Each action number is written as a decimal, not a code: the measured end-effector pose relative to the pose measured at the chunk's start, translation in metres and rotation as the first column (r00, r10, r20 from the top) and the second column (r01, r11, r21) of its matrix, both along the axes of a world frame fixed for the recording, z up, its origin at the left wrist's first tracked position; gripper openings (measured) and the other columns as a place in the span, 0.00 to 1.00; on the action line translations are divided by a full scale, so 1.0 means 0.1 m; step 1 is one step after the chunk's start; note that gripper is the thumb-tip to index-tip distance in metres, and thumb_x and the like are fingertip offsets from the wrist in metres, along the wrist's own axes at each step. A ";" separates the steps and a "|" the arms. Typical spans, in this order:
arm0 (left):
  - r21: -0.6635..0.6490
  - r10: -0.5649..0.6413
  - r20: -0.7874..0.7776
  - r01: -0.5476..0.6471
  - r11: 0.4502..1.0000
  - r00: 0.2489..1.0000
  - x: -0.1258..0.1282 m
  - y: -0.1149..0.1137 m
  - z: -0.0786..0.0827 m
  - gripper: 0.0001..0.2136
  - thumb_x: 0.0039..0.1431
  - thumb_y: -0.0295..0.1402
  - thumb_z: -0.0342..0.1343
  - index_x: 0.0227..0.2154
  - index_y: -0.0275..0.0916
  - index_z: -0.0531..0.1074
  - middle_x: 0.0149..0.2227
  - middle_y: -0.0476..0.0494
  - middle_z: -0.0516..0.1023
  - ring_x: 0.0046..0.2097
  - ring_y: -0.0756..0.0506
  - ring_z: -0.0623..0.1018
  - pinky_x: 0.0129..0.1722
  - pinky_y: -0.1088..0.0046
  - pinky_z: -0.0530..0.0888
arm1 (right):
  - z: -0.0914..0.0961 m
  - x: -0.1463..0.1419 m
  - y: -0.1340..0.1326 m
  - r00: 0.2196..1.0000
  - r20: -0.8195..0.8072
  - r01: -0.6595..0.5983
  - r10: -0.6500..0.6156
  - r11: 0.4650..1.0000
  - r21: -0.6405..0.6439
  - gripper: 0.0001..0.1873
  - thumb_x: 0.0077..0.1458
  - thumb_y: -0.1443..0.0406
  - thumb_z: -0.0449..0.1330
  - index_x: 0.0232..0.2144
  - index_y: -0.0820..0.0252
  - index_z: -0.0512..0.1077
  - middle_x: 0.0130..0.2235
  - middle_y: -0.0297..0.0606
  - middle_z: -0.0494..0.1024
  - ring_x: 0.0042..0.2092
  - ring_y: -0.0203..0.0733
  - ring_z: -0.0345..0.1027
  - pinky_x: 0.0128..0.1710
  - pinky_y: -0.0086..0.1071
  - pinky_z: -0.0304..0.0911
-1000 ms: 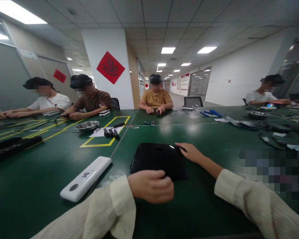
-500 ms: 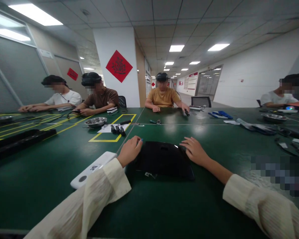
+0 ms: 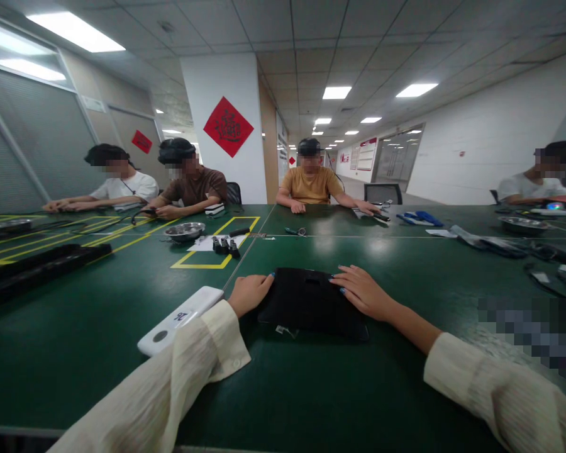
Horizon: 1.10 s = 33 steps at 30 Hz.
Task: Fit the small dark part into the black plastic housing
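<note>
A flat black panel-like thing (image 3: pixel 311 308) with a small slot near its far edge lies before me; its exact kind I cannot make out. At its far left corner my left hand (image 3: pixel 251 294) is closed, a fingertip pressed on the edge and the other fingers mostly hidden. My right hand (image 3: pixel 365 292) rests with outstretched, slightly parted fingers over the far right part of the panel. Under its near edge a small clear scrap with a white label (image 3: pixel 285 330) sticks out. Left of my left hand lies a long white device (image 3: pixel 182 321), partly behind my sleeve.
Beyond are black parts (image 3: pixel 225 246) on white paper, a metal bowl (image 3: pixel 185 232) and a green-handled tool (image 3: pixel 295 231). A long black tray (image 3: pixel 42 270) is at left, plastic bags (image 3: pixel 488 242) at right. Several people sit around the green table (image 3: pixel 283 396).
My right hand has slid left onto the panel. My left hand has shifted slightly down, its fingertip now on the panel's corner. The person opposite has reached farther out to the side.
</note>
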<state>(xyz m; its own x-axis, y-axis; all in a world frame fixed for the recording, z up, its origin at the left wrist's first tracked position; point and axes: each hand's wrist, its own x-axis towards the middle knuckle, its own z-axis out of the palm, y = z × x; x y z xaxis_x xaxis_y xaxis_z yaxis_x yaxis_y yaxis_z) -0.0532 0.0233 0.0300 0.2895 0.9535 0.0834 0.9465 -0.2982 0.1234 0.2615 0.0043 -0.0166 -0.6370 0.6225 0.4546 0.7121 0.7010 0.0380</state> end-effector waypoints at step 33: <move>0.022 -0.124 0.962 0.385 0.923 0.242 0.02 0.00 -0.30 0.23 0.56 0.55 0.40 0.37 0.39 0.65 0.44 0.44 0.72 0.46 0.44 0.69 0.51 0.65 0.62 | -0.11 0.04 0.01 0.984 -0.129 0.097 -0.124 0.975 -0.198 0.27 0.62 0.59 0.38 0.62 0.51 0.40 0.63 0.43 0.48 0.62 0.47 0.42 0.55 0.51 0.46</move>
